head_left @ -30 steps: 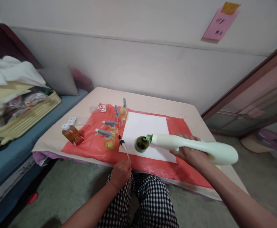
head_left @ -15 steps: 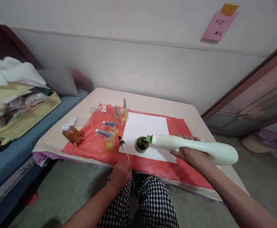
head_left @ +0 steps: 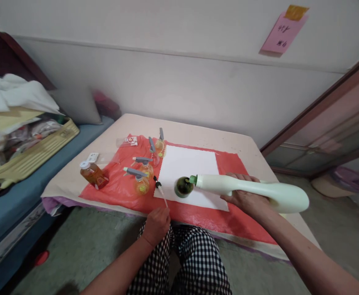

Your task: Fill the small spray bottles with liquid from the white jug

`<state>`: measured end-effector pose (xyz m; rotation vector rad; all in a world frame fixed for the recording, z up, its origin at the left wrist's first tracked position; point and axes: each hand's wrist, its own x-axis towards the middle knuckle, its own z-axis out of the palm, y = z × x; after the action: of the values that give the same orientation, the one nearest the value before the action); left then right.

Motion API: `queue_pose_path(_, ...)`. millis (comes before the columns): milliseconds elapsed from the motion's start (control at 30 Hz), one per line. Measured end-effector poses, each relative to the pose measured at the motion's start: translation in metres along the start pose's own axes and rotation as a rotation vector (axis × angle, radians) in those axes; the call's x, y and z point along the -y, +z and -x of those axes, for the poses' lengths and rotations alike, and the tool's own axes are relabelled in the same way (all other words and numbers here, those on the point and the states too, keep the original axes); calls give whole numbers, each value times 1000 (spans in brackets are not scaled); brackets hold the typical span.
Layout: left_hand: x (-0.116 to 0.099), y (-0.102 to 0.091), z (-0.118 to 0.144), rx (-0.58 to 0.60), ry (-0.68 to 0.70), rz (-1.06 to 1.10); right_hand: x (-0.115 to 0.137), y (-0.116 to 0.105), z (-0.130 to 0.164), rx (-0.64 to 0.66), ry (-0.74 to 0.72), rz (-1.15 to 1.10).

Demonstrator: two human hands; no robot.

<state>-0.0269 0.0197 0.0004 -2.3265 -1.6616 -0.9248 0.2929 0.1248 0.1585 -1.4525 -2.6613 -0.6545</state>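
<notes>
Your right hand [head_left: 243, 198] held the pale green bottle [head_left: 285, 196] almost level, its fingers wrapped around the middle, some showing beyond the upper edge and the rest below. The bottle's green spout [head_left: 193, 179] pointed left, right at the edge of the dark green jar [head_left: 184, 189]; you could not tell whether it touched the rim, or whether anything was flowing. That jar stood near the front of a white sheet [head_left: 188, 162], which lay over red plastic [head_left: 120, 190] on the surface [head_left: 228, 139].

Your left hand [head_left: 157, 223] was low at the front edge, close to your checkered trousers [head_left: 197, 262], its fingers closed on the thin end of a slender pale tool [head_left: 163, 196]. The tool's black end leaned toward the sheet's left border, to the left of the dark green jar.

Farther left, four small clear bottles with grey levers [head_left: 141, 187] stood in a slanting row on the red plastic. Beyond them, near the left side, a jar of amber liquid [head_left: 94, 175] with a white lid was tilted, a small white card [head_left: 93, 157] just behind it. A pink note [head_left: 279, 35] hung on the wall.
</notes>
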Motion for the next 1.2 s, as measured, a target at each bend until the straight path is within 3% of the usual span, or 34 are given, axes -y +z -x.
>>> queue_pose_path(1200, 0, 2, 2, 14, -5, 1, -1, 0, -1, -36, -3, 0)
